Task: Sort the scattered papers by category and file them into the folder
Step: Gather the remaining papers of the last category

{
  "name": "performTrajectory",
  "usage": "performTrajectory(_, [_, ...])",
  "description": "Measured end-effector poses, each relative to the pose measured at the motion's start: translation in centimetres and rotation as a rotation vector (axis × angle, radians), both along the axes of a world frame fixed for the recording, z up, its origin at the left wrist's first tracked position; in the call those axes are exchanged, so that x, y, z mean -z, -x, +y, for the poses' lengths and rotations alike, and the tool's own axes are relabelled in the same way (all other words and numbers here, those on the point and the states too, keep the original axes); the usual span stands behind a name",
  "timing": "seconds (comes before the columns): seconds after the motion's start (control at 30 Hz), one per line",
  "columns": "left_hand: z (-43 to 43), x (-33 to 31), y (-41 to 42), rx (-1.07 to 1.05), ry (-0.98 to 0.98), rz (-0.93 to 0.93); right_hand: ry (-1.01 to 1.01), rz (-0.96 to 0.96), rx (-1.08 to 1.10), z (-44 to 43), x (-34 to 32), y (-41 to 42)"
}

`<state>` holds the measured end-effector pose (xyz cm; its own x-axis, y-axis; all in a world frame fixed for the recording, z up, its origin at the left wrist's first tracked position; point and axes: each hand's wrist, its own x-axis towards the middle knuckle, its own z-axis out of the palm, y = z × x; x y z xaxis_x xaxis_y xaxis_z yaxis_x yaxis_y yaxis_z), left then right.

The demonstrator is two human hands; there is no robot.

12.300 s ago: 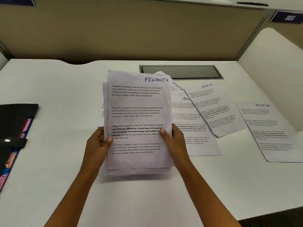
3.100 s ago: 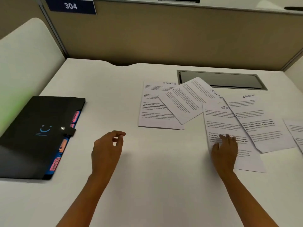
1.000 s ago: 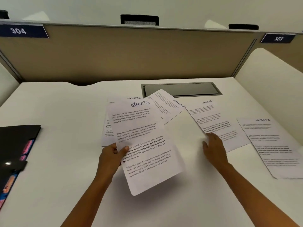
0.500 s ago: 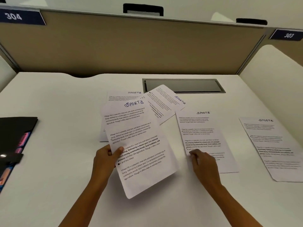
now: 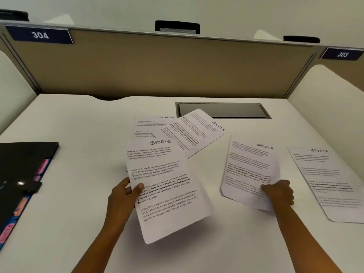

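The left hand (image 5: 123, 196) grips one sheet (image 5: 167, 192) above the worktop (image 5: 78, 134); the right hand (image 5: 279, 194) pinches another sheet (image 5: 249, 170).

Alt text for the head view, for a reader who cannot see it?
Left hand holds up a SPORTS sheet while right hand lifts another sheet off the white desk. Three more lie behind and right; a black folder sits left.

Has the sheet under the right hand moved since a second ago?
Yes. The sheet in the right hand has slid toward the person, away from the grey desk slot, and its near edge is now lifted off the desk.
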<state>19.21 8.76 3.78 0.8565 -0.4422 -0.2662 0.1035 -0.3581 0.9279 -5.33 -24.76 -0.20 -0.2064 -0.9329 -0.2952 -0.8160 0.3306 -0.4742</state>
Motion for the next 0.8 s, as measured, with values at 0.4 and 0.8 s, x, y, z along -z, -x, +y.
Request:
performTrajectory(0.4, [1.3,0.0,0.9,-0.025,-0.080,-0.054,0.759,-0.364,-0.342,9.6,-8.9,-1.7])
performTrajectory(0.8, [1.9,-1.3,1.6,0.091,0.072,0.077,-0.011,-0.761,-0.526,16.0,-6.4,-6.1])
